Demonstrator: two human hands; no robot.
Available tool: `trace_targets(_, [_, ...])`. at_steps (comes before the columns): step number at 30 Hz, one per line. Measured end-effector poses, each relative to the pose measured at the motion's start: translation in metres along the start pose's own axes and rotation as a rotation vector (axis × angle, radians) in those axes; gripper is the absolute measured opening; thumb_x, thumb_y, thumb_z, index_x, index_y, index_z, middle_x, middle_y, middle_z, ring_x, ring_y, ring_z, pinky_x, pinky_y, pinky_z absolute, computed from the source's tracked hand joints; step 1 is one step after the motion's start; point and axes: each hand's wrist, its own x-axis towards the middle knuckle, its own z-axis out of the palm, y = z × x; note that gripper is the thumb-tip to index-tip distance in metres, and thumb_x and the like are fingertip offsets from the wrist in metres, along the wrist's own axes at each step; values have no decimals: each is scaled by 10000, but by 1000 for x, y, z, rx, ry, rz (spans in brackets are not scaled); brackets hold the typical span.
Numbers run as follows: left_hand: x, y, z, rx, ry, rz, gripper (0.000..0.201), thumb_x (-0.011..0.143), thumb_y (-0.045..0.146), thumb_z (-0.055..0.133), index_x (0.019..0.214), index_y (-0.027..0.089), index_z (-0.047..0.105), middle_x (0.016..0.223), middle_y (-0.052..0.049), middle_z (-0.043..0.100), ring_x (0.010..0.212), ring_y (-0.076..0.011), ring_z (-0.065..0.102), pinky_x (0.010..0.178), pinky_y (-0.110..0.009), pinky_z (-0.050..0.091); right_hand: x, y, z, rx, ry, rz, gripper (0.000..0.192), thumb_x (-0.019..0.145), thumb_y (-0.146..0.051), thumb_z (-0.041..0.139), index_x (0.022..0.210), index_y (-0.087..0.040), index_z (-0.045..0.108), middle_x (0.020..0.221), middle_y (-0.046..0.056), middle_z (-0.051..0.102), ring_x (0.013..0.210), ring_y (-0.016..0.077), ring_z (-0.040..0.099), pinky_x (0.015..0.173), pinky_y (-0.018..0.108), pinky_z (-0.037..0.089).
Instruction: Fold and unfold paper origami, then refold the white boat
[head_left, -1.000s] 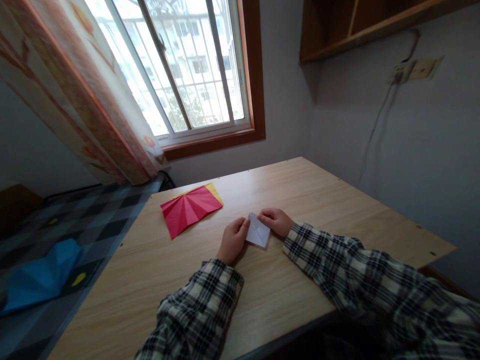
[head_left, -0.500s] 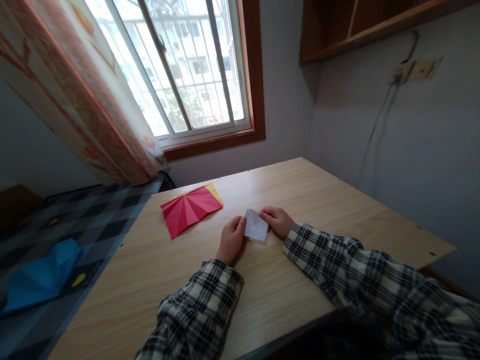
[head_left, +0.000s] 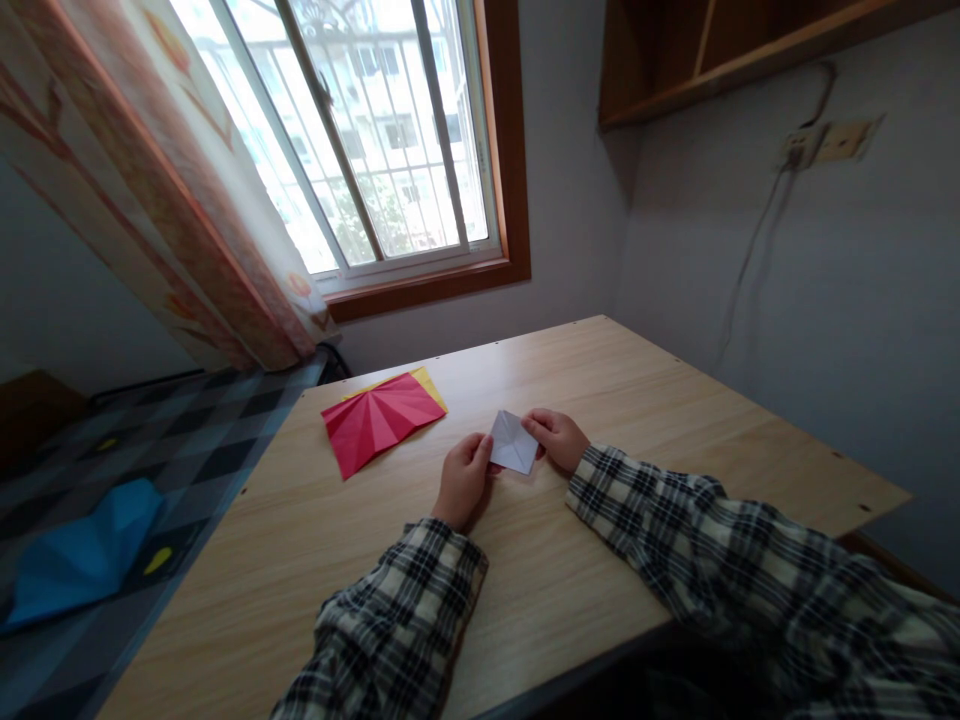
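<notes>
In the head view, a small white folded paper square [head_left: 514, 441] is pinched between both hands a little above the light wooden tabletop [head_left: 615, 380], roughly midway between the table's left and right edges and nearer the far edge than the near one. The left hand [head_left: 465, 478] has its fingers curled closed on the paper's left corner, and the right hand [head_left: 556, 440] has its fingertips closed on the right corner. Crease lines are seen crossing the white paper, so several folds are judged to be made already, while the flat diamond outline suggests the figure is only partly shaped and more folding is left. Both forearms, in black-and-white plaid sleeves [head_left: 697, 540], are laid on the tabletop.

Near the table's far left corner, a red pleated paper sheet [head_left: 379, 418] is laid flat over a yellow paper sheet [head_left: 430, 383], well apart from the hands. Bare wood is left open to the right of the hands as far as the right edge, and between the hands and the far edge. Beyond the left edge, a blue creased paper sheet [head_left: 79, 555] is seen on the grey chequered floor [head_left: 195, 430].
</notes>
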Motion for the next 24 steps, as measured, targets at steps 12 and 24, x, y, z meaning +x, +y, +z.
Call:
trace_targets(12, [3,-4,-2,-92,64,-18,333,832,474,564,745,158,622,675,-3,600,611,-142,591,561,-236,476,0,-2,-1,8,7,-11,334,862,-479,512,756,-170,581,519,-40,527,448,100,503,441,206,385])
trace_targets(24, [-2,5,0,-8,-45,-12,267,792,432,637,814,167,609,702,-28,675,641,-174,644,576,-254,474,1,-1,-1,80,36,-9,354,852,-514,530,761,-173,564,502,-46,529,424,98,488,427,211,366])
